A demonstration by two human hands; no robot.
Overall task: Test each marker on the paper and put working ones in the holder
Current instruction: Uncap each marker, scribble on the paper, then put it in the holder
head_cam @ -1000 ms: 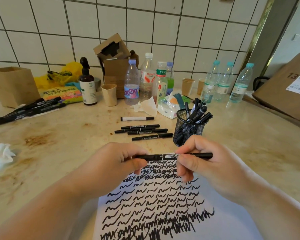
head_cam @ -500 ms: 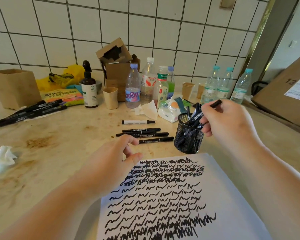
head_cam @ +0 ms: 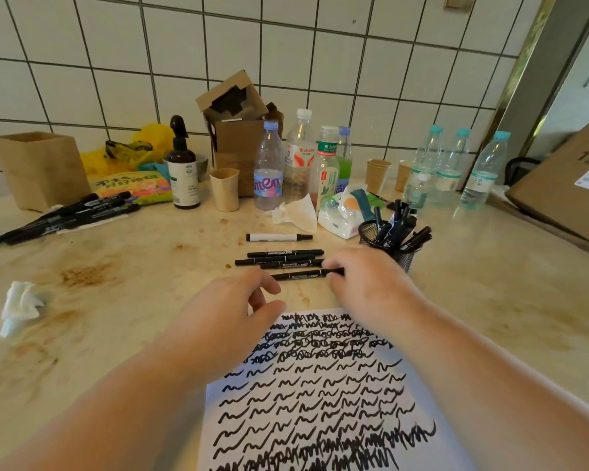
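The right hand reaches over the nearest black marker, which lies flat on the counter just beyond the paper. Its fingers curl down onto the marker's right end, and that end is hidden beneath them, so whether they pinch it or only touch it cannot be told. The left hand hovers at the paper's 11 o'clock corner, fingers loosely curled and holding nothing; it covers that corner.

Three more black markers lie in a row past the nearest one, toward 12 o'clock, with the right tips of the closer two hidden behind the right hand. A white-barrelled marker lies beyond them. The mesh holder stands at 1 o'clock from the paper, holding several markers that lean out; its lower left side is hidden by the right hand. The paper is covered in black scribbles and cut off at the bottom edge. A pile of black markers lies far off at 10 o'clock.
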